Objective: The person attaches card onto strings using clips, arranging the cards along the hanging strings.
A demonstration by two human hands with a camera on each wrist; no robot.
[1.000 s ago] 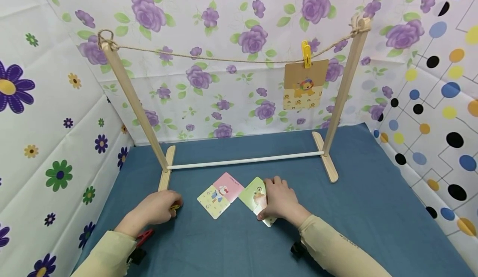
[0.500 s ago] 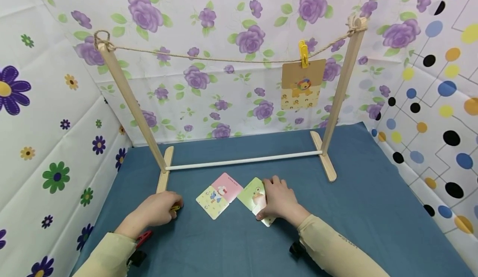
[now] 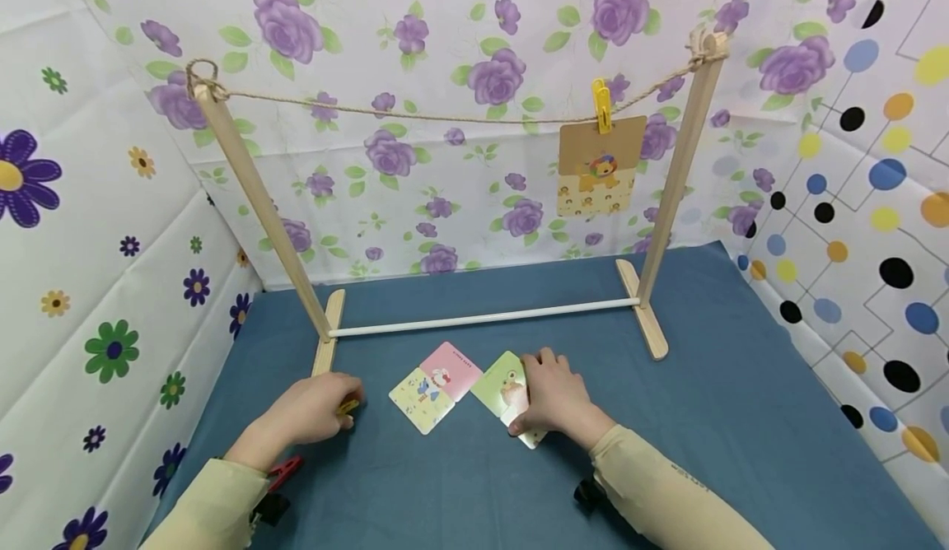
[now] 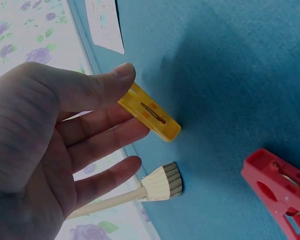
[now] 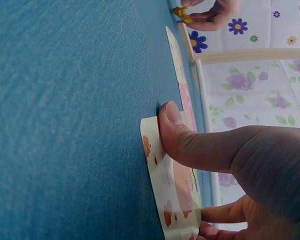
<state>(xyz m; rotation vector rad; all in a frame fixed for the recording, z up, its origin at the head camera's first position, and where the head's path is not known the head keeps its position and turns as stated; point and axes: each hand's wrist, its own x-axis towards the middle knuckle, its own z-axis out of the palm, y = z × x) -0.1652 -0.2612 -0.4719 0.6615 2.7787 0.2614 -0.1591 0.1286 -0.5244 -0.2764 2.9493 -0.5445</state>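
My left hand (image 3: pixel 315 408) pinches a yellow clothespin (image 4: pixel 150 112) between thumb and fingers, close over the blue cloth. A red clothespin (image 4: pixel 280 190) lies on the cloth by the left wrist. My right hand (image 3: pixel 552 393) grips a green and cream card (image 3: pixel 504 387) with an animal picture, thumb on its near edge and fingers at the far edge, as the right wrist view shows. Part of that card is hidden under the hand. Left of it a pink and yellow card (image 3: pixel 437 387) lies flat, its corner meeting the green card's corner.
Behind the hands stands a wooden frame with a left post (image 3: pixel 255 204), a right post (image 3: pixel 682 171) and a white bottom rod (image 3: pixel 482 319). A rope (image 3: pixel 415 115) sags between the posts. A yellow clothespin (image 3: pixel 602 105) holds a brown lion card (image 3: pixel 599 167) on it. Patterned cloth walls surround the table.
The head view has shifted slightly. Both hands stay nearly in place, the left still with its yellow clothespin and the right still on the green card.
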